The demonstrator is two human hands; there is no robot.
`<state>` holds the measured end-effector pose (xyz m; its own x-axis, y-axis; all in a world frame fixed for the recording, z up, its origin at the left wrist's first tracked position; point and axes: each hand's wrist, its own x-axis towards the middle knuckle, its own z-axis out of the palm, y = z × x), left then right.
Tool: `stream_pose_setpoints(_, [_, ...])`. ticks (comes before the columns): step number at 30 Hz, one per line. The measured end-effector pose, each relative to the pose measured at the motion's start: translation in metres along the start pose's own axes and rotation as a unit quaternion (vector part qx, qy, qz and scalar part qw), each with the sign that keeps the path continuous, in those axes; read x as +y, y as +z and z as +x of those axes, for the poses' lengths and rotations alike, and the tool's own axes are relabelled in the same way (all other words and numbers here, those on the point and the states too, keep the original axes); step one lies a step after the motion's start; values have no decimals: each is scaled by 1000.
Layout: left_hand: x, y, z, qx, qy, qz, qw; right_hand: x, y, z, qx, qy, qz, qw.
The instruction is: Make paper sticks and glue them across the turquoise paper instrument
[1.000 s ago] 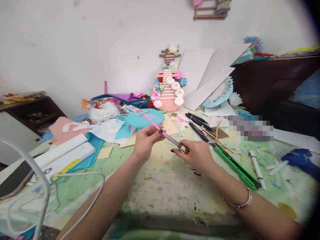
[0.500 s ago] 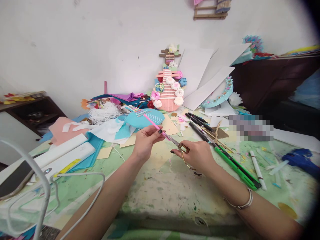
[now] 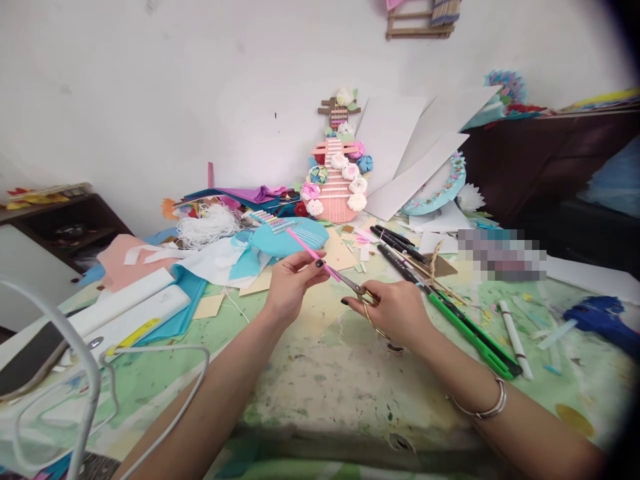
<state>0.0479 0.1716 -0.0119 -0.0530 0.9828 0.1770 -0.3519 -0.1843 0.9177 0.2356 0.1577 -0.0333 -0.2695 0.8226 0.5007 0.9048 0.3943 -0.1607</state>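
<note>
A thin pink strip (image 3: 305, 245) is pinched between the thumb and fingers of my left hand (image 3: 293, 287), slanting down toward the right. My right hand (image 3: 400, 310) grips a pair of scissors (image 3: 356, 287) with gold-coloured handles. The scissor blades meet the strip's lower end, just right of my left fingertips; whether they are fully closed is too small to tell. Beyond the strip lies a light-blue paper lute shape (image 3: 290, 237) with pale string lines and coloured bars on its neck.
A pink lute model with paper flowers (image 3: 337, 193) leans on the wall. Right of my hands lie black pens (image 3: 400, 263), a green cutter (image 3: 475, 333), a white marker (image 3: 515, 340) and a blue glue gun (image 3: 600, 320). White string (image 3: 210, 225) and a white cable (image 3: 205, 373) are at left.
The scissor blades look slightly closer together at the strip. Both hands stay in almost the same place, and the strip remains in my left hand.
</note>
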Motion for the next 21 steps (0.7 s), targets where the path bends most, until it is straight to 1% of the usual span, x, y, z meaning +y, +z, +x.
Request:
stream_pose_setpoints(8, [-3, 1, -1, -22, -16, 1, 1000, -2, -1, -1, 3, 0, 25, 1000])
stream_pose_setpoints(21, [-5, 0, -1, -31, -22, -14, 999, -2, 1, -1, -1, 1, 56, 998])
